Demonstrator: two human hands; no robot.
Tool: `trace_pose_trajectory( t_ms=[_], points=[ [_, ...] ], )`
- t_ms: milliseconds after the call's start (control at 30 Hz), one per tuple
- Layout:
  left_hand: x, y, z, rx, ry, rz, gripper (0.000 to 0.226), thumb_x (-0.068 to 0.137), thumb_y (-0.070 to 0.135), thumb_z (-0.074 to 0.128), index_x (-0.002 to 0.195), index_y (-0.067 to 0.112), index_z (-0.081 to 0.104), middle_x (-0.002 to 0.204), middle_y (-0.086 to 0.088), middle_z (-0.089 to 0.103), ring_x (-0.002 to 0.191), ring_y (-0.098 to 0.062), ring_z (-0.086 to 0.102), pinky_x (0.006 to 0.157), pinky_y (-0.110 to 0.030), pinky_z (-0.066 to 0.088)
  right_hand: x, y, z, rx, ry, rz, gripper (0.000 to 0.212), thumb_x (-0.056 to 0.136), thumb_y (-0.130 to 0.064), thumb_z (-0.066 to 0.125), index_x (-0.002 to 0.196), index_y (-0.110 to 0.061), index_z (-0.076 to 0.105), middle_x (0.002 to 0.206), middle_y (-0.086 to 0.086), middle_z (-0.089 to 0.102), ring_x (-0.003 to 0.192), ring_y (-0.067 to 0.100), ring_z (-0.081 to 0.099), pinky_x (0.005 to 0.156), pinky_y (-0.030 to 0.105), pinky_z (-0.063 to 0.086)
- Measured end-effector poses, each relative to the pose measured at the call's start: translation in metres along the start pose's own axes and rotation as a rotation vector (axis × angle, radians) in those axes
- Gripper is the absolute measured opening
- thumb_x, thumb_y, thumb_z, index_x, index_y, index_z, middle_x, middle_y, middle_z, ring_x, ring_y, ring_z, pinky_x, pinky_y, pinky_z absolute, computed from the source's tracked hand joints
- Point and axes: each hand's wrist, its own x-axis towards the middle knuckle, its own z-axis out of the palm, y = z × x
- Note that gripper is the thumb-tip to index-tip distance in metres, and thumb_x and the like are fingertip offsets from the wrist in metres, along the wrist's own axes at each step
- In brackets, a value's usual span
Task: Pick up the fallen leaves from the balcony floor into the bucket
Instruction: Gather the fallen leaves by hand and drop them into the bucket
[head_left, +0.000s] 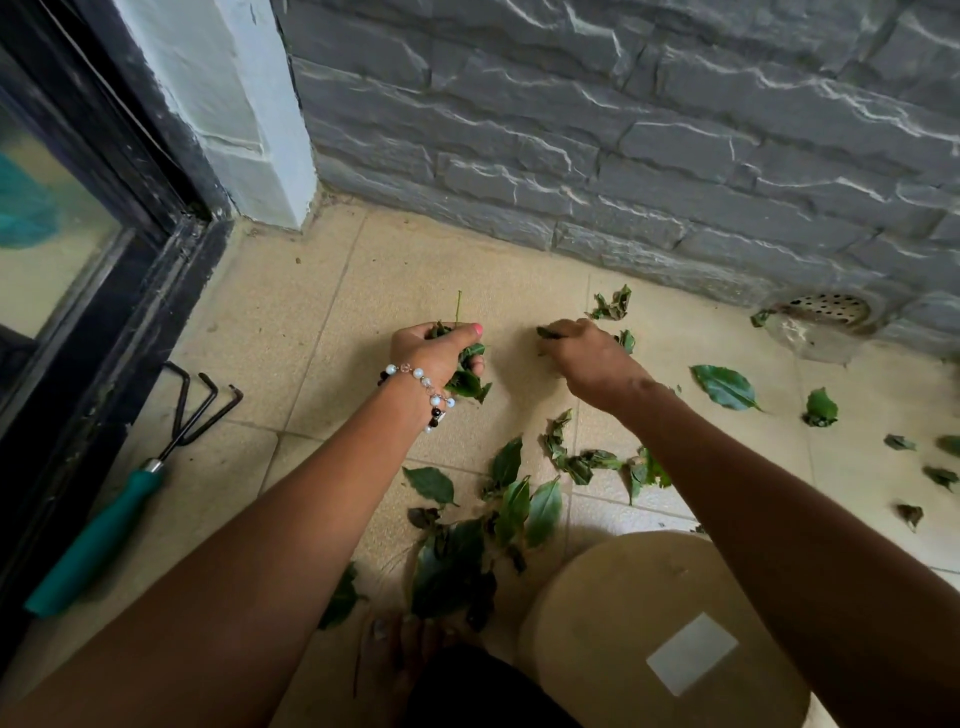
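Clutching leaf bunch (465, 376) inside left hand (434, 351) grip.

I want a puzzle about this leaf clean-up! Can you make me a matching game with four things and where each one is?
Things:
1. hand rake
2. floor drain
3. bunch of leaves
4. bucket

Places:
A. held in the grip of the left hand
B. at the foot of the stone wall, on the right
C. lying beside the dark door frame, on the left
D. under the right forearm, closest to the person

Pairs: 1-C, 2-B, 3-A, 4-D
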Motion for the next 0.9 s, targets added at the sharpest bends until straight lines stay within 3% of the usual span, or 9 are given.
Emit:
trace_pose_trajectory(
  t_ms=[100, 233, 367, 467, 533, 567, 633, 733, 900],
  points=[
    [-0.006, -0.005, 0.002, 0.01, 0.005, -0.012, 0.015, 0.081, 0.006, 0.076, 0.089, -0.005, 0.067, 0.068, -0.017, 0.066, 0.042, -0.018, 0.058, 0.048, -0.026, 0.054, -0.006, -0.007, 0.002, 0.06, 0.106, 0.058, 0.027, 0.092, -0.001, 0.052, 0.114, -0.005, 0.068, 0.113, 0.014, 0.065, 0.099, 0.028, 0.063, 0.088, 0.035, 0.052],
    [-0.015, -0.012, 0.006, -0.004, -0.006, -0.04, 0.014, 0.08, 0.007, 0.077, 0.079, 0.0, 0.065, 0.068, -0.018, 0.066, 0.046, -0.023, 0.06, 0.053, -0.032, 0.056, -0.007, -0.022, -0.019, 0.6, 0.298, 0.247, 0.018, 0.081, -0.003, 0.072, 0.098, -0.009, 0.077, 0.098, 0.007, 0.074, 0.086, 0.019, 0.069, 0.087, 0.026, 0.053],
    [-0.022, -0.014, 0.012, 0.008, 0.041, -0.076, 0.024, 0.082, 0.03, 0.077, 0.083, 0.009, 0.065, 0.091, -0.015, 0.071, 0.071, -0.028, 0.069, 0.073, -0.044, 0.06, -0.018, -0.047, -0.037, 1.075, 0.234, 0.25, 0.019, 0.073, 0.0, 0.08, 0.09, -0.006, 0.076, 0.085, 0.008, 0.075, 0.078, 0.024, 0.072, 0.082, 0.037, 0.059],
    [-0.024, -0.016, 0.016, 0.161, 0.115, -0.13, 0.056, 0.089, 0.058, 0.056, 0.109, 0.007, 0.062, 0.113, -0.006, 0.06, 0.105, -0.031, 0.061, 0.096, -0.043, 0.05, -0.027, -0.063, -0.038, 0.961, 0.208, 0.234, 0.019, 0.081, -0.004, 0.073, 0.1, -0.008, 0.075, 0.095, 0.008, 0.075, 0.088, 0.022, 0.071, 0.086, 0.029, 0.056],
    [-0.025, -0.018, 0.016, 0.181, 0.096, -0.197, 0.073, 0.084, 0.073, 0.048, 0.119, 0.009, 0.058, 0.117, -0.006, 0.06, 0.105, -0.032, 0.061, 0.093, -0.043, 0.051, -0.032, -0.068, -0.039, 0.773, 0.12, 0.149, 0.024, 0.091, -0.003, 0.06, 0.11, -0.01, 0.073, 0.108, 0.008, 0.072, 0.101, 0.019, 0.065, 0.091, 0.027, 0.051],
    [-0.025, -0.018, 0.017, 0.163, 0.068, -0.216, 0.073, 0.08, 0.076, 0.05, 0.111, 0.01, 0.059, 0.113, -0.009, 0.062, 0.098, -0.032, 0.063, 0.087, -0.044, 0.054, -0.034, -0.068, -0.039, 0.743, 0.062, 0.124, 0.029, 0.092, 0.001, 0.054, 0.113, -0.009, 0.07, 0.112, 0.01, 0.07, 0.104, 0.021, 0.063, 0.093, 0.029, 0.051],
    [-0.026, -0.021, 0.021, 0.109, 0.015, -0.225, 0.062, 0.077, 0.071, 0.06, 0.09, 0.01, 0.062, 0.103, -0.013, 0.066, 0.091, -0.032, 0.066, 0.082, -0.047, 0.057, -0.036, -0.068, -0.04, 0.771, 0.029, 0.147, 0.032, 0.089, 0.007, 0.049, 0.114, -0.007, 0.064, 0.11, 0.015, 0.069, 0.103, 0.023, 0.064, 0.086, 0.029, 0.054],
    [-0.027, -0.022, 0.031, 0.076, -0.023, -0.201, 0.039, 0.081, 0.049, 0.072, 0.068, 0.013, 0.066, 0.087, -0.013, 0.069, 0.092, -0.033, 0.068, 0.087, -0.051, 0.055, -0.035, -0.061, -0.043, 0.789, 0.141, 0.243, 0.029, 0.084, 0.004, 0.063, 0.101, -0.014, 0.048, 0.091, 0.011, 0.072, 0.082, 0.017, 0.068, 0.057, 0.015, 0.048],
    [-0.024, -0.023, 0.041, 0.076, -0.005, -0.147, 0.029, 0.074, 0.027, 0.083, 0.077, 0.005, 0.064, 0.072, -0.014, 0.069, 0.072, -0.029, 0.069, 0.081, -0.05, 0.058, -0.032, -0.03, -0.052, 0.881, 0.083, 0.283, 0.023, 0.071, -0.014, 0.083, 0.081, -0.012, 0.062, 0.075, -0.001, 0.063, 0.069, 0.012, 0.058, 0.057, 0.02, 0.044]
  ],
)
